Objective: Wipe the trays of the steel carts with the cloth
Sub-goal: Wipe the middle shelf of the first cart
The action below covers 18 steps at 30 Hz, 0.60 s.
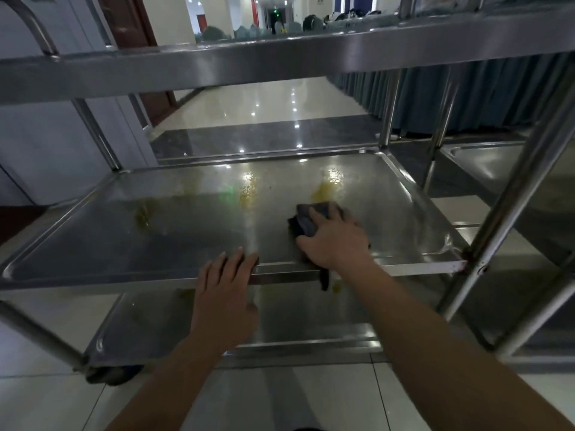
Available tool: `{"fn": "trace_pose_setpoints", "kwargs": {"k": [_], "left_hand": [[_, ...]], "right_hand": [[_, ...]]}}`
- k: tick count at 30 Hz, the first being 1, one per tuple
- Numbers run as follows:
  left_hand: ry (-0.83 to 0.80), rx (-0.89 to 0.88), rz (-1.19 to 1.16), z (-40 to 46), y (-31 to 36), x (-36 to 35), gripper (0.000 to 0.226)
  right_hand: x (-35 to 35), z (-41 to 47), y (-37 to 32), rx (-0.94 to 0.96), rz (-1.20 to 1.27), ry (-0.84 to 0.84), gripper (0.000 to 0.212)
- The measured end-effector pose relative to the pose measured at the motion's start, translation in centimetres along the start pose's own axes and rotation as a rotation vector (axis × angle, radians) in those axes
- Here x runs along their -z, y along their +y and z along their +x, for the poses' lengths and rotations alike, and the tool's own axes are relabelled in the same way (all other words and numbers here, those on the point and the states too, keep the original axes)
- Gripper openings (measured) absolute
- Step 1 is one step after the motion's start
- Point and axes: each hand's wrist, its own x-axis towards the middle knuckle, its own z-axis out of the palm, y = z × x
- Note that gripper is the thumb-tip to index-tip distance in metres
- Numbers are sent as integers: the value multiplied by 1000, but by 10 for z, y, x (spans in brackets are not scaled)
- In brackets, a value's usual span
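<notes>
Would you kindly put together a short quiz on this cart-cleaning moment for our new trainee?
1. True or false: the cloth lies on the middle tray.
2. Which hand presses the cloth: A left, B right?
3. What colour are the stains beyond the cloth?

Key: 1 true. 2 B: the right hand presses it, while the left hand rests on the tray's front edge. 3 yellowish.
</notes>
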Motion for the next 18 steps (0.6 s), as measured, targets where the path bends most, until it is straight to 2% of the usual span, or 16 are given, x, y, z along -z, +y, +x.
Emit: {"fn": "trace_pose_setpoints", "kwargs": {"k": [4,11,14,18], "left_hand": [[36,-22,20,3,-3,-5,95],[59,-68,-74,2,-8,-6,103],[57,-108,-133,3,-14,-2,102],[43,-20,-263,-1,-20,8,99]], "right_hand": [[-18,13,-60,223,31,-82,72],[-5,18,-35,398,164,-185,68],[4,18,-3,347,161,-149,65],[19,12,70,49,118,5,65]]}}
